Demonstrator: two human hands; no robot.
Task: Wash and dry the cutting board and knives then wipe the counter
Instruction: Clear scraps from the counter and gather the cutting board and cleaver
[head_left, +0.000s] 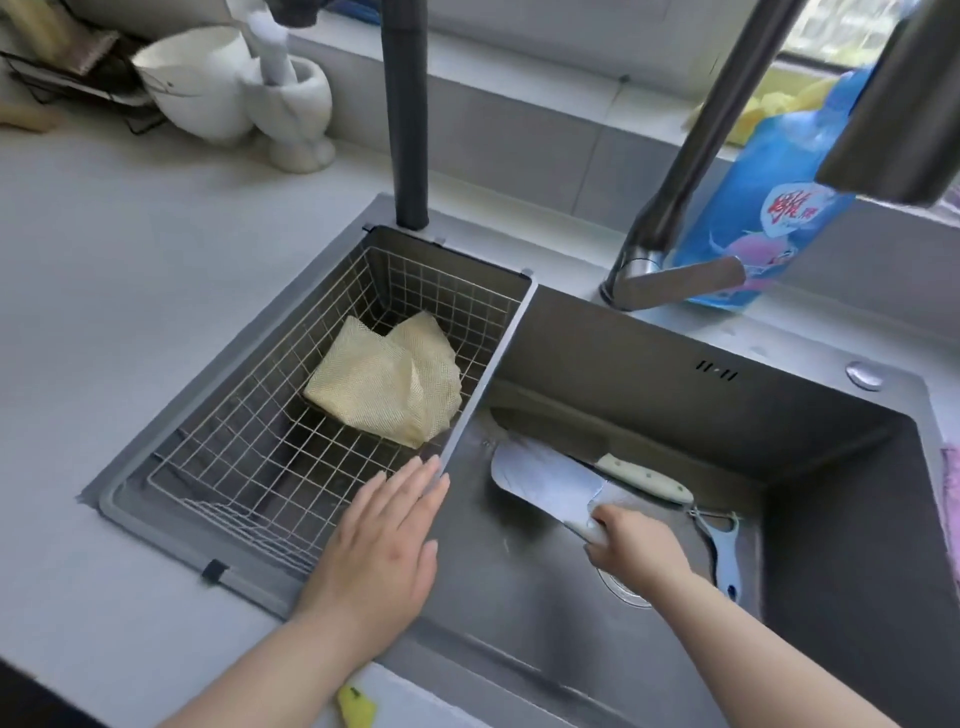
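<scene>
Daylight from window far right, scene bright, soft. My left hand motion-blurred at fingertips. Cleaver blade in my right hand reflects pale glare. Deep basin of sink dim, right wall in shadow. Faucet close, out of focus. Wide-angle bending at edges; mortar far left soft.

Home kitchen — grey counter with an inset dark steel sink, wire drainer basket holding a yellow cloth, tall faucet. Blue detergent pouch by the window sill; white mortar and pestle, bowl on rack — domestic wares.
</scene>
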